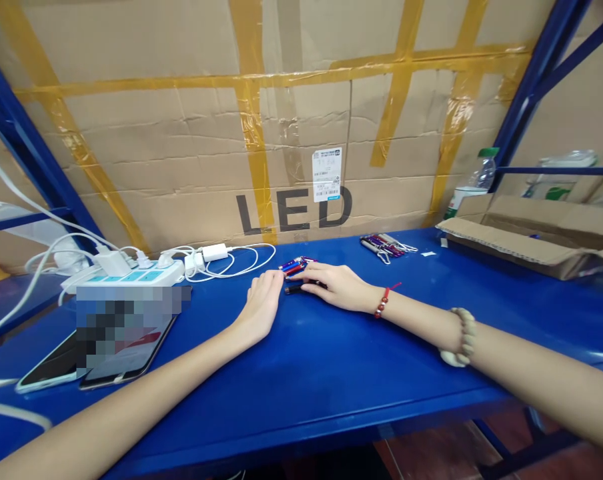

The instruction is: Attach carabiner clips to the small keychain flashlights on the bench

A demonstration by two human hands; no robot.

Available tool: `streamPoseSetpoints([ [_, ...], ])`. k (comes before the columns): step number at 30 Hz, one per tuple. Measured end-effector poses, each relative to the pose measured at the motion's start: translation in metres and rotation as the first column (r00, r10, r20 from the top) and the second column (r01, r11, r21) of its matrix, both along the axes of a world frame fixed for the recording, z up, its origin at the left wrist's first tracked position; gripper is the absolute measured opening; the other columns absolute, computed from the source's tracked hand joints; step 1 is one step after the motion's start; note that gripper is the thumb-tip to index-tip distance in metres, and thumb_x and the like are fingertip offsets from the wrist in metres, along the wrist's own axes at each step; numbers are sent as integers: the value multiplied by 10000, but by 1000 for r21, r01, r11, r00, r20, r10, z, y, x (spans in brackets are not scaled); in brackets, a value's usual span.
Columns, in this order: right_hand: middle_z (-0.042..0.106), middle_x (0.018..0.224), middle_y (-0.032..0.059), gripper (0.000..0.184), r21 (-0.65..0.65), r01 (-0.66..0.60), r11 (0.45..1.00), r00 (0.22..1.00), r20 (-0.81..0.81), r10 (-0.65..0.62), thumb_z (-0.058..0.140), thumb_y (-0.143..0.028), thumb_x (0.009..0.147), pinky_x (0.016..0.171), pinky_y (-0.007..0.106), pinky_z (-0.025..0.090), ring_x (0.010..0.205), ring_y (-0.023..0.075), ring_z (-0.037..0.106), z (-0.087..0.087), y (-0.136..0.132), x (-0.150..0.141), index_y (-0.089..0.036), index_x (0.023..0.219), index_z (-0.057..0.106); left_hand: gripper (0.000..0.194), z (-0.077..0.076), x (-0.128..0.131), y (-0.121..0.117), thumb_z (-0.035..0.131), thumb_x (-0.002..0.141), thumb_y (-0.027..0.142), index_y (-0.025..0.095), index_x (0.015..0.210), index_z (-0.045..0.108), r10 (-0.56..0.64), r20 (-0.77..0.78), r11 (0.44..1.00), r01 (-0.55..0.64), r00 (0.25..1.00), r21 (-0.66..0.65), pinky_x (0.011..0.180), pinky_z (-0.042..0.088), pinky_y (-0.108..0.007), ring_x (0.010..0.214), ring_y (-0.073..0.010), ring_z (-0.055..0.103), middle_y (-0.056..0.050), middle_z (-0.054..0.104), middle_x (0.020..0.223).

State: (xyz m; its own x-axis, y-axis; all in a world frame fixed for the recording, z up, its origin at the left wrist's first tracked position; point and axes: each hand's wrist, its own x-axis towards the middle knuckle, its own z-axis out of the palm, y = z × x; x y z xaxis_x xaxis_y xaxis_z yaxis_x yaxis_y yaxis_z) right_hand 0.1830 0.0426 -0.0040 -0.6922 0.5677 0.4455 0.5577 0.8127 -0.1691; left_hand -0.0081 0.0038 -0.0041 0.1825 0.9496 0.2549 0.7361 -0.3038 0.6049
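Observation:
My left hand lies flat on the blue table, fingers stretched toward a small heap of short pen-like sticks in red, blue and purple. My right hand rests palm down beside it, fingers closed over a black stick that pokes out to the left. A red bead bracelet is on my right wrist and a pale bead bracelet sits further up the forearm. The two hands almost touch at the fingertips.
A second bunch of coloured sticks lies further back right. An open cardboard box and a plastic bottle stand at the right. A white power strip with chargers and cables, and two phones, sit at the left. A large LED carton forms the back wall.

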Motion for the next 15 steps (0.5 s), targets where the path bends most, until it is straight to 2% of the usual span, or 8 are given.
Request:
streamPoseSetpoints([
  [2,596,1214,34,250,29,-5,1000,1000,-22,5,483,-228,900,936,303,430,1185,159,497,-1,3,2,-240,1128,587,474,1,0,0,101,929,402,225,1029,529,-2,-4,1000,2,1000,-2,1004,347,-445,1081,-227,472,-59,568,1114],
  [5,634,1083,39,199,70,37,997,999,16,-39,458,-136,894,865,286,436,1049,155,548,0,7,4,-207,992,616,466,0,0,-1,110,927,410,226,1009,531,-6,-1,1000,6,1000,-3,1002,346,-448,1074,-232,477,-58,571,1106],
  [7,637,1036,46,201,120,88,989,993,63,-96,437,-143,903,821,296,425,979,166,555,1,8,4,-201,945,625,472,-1,0,-1,99,930,407,229,1021,527,-9,0,1000,9,1000,3,1000,342,-449,1072,-233,474,-59,570,1101],
  [9,626,1047,66,201,170,182,969,978,68,-196,432,-213,915,814,320,409,975,192,546,3,9,5,-194,988,619,479,-2,0,0,88,934,399,229,1038,523,-12,-3,1000,12,1000,16,997,343,-442,1072,-231,471,-60,567,1101],
  [12,585,1138,121,319,186,410,893,905,40,-424,408,-289,922,871,362,380,1045,242,513,3,12,9,-148,1172,547,473,-2,-1,1,90,938,387,232,1056,520,-13,-12,999,14,1000,30,987,351,-433,1064,-224,471,-56,565,1094],
  [15,515,1247,183,422,176,615,769,762,122,-636,383,-265,918,918,389,342,1130,290,463,0,21,20,-88,1295,448,468,-1,-1,1,89,941,363,228,1063,521,-12,-29,1000,12,1000,20,977,358,-430,1060,-222,470,-60,564,1080],
])
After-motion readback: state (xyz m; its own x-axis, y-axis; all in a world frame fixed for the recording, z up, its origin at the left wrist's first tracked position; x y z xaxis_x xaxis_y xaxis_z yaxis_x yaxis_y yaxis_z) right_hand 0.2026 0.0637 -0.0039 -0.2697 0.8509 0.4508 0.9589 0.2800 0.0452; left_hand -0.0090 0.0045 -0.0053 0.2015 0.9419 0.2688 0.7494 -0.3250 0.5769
